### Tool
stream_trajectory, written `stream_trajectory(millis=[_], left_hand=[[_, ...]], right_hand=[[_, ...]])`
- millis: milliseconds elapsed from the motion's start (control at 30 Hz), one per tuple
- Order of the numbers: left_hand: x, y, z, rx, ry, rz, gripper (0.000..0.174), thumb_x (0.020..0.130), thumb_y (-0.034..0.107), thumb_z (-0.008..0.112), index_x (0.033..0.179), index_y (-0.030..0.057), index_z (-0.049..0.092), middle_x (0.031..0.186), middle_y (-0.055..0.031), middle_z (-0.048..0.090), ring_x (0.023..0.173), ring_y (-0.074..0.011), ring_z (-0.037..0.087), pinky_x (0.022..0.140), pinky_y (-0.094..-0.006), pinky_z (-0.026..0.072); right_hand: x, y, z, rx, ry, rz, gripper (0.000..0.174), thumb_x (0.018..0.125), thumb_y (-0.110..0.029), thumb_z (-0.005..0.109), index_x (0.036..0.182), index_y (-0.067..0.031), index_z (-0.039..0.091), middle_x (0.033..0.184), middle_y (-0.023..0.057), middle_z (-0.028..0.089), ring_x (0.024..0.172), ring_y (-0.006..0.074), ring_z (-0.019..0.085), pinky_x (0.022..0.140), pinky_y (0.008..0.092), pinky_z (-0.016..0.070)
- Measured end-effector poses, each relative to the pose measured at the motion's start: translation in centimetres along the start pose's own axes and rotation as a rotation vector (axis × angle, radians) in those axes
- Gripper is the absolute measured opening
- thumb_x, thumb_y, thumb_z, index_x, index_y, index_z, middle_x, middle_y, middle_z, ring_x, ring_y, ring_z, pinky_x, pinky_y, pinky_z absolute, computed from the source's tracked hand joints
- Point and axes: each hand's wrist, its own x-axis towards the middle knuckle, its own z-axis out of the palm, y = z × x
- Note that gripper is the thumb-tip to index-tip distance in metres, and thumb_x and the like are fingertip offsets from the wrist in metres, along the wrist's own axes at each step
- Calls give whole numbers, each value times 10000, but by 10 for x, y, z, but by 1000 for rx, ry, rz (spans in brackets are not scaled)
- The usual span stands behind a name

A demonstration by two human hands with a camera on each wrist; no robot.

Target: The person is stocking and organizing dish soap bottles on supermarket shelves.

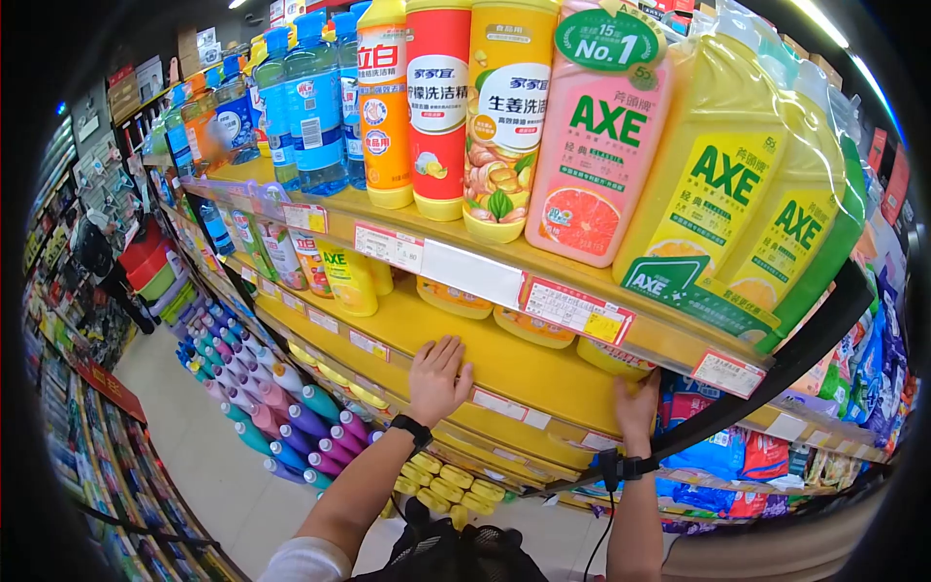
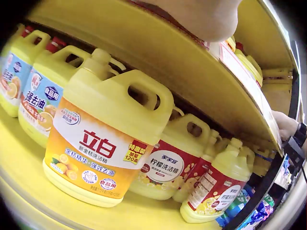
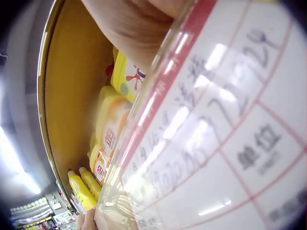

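In the head view my left hand point(image 1: 439, 378) lies palm down on the yellow shelf board point(image 1: 504, 364), its fingers straight and pointing inward. Part of the same hand point(image 2: 206, 17) shows at the top of the left wrist view, above a lower row of jugs. My right hand point(image 1: 636, 412) reaches up at the shelf's right end, right by a yellow jug point(image 1: 614, 357) under the upper shelf. Its fingertips are hidden there, and I cannot tell whether they grip the jug. In the right wrist view, the right hand point(image 3: 139, 28) is beside a yellow jug with a red cap point(image 3: 125, 76).
Tall dish soap bottles point(image 1: 596, 136) line the upper shelf, whose edge carries price tags point(image 1: 579, 308). Yellow jugs point(image 2: 103, 143) stand on the shelf below. A price tag point(image 3: 230, 120) fills much of the right wrist view. Coloured bottles point(image 1: 291, 417) stand at lower left.
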Motion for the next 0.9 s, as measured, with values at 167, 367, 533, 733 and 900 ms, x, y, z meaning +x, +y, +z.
stream_trajectory(millis=[167,367,533,733,900], left_hand=[[0,0,-1,0,10,20,296,881,169,577,1058,-45,676,1148,-199,681,1117,-332,624,1010,-452,423],[0,-1,1,-17,10,16,306,874,168,567,1054,-53,679,1148,-209,680,1117,-338,626,1010,-460,426],[0,-1,2,-22,8,12,313,859,161,568,1056,-55,680,1151,-211,679,1122,-340,625,1013,-463,427],[-1,-2,2,-24,-1,11,317,847,156,576,1060,-54,677,1157,-207,678,1128,-343,624,1014,-463,428],[1,-1,-1,-23,6,11,309,852,166,588,1022,-71,688,1122,-218,688,1106,-337,637,1005,-455,442]], right_hand=[[-6,-11,-1,-153,42,-165,828,781,-83,747,1461,48,293,1381,252,479,1246,348,505,1074,387,392],[-5,4,0,-45,5,-115,832,793,-20,708,1489,34,255,1415,234,448,1282,303,483,1094,373,373],[-4,4,-2,79,-34,-58,779,824,40,659,1491,34,257,1424,213,440,1295,274,482,1110,359,361],[-6,-2,-4,87,-48,-26,762,847,37,654,1491,40,246,1429,215,430,1308,275,477,1119,359,352],[-4,6,-2,94,-59,-44,762,853,34,652,1492,38,238,1427,217,434,1317,274,471,1112,363,358]])
